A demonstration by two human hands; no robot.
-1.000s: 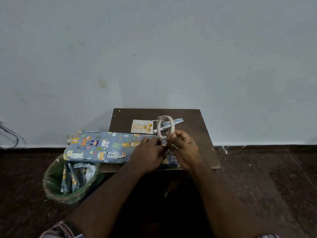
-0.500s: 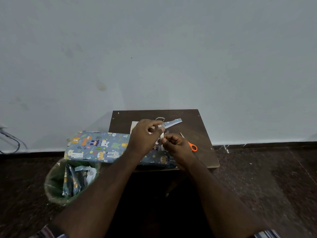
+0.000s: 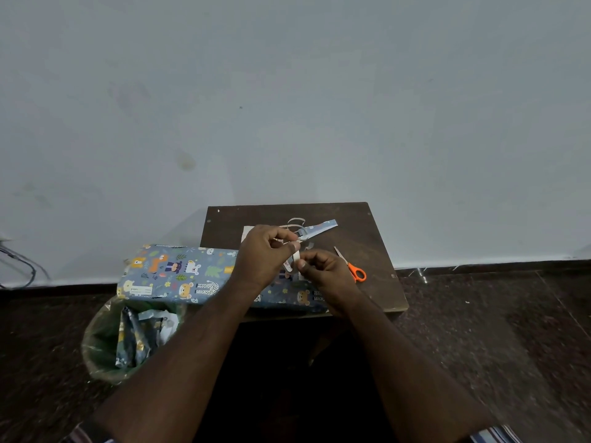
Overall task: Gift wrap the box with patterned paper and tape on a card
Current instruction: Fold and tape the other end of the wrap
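Left hand (image 3: 265,254) grip: fingers curled round the tape roll (image 3: 289,263), mostly hidden. Right hand (image 3: 323,271) grip: thumb and fingers pinch the white tape strip (image 3: 296,258) between the two hands. Both held just above the wrapped box (image 3: 179,273), which lies lengthwise across the front of the bench (image 3: 367,231), left end overhanging. Card (image 3: 247,233) behind left hand, largely covered. Orange-handled scissors (image 3: 353,268) beside right hand. Paper offcut (image 3: 319,227) at the back. Bin (image 3: 105,343) with scraps on the floor, lower left.
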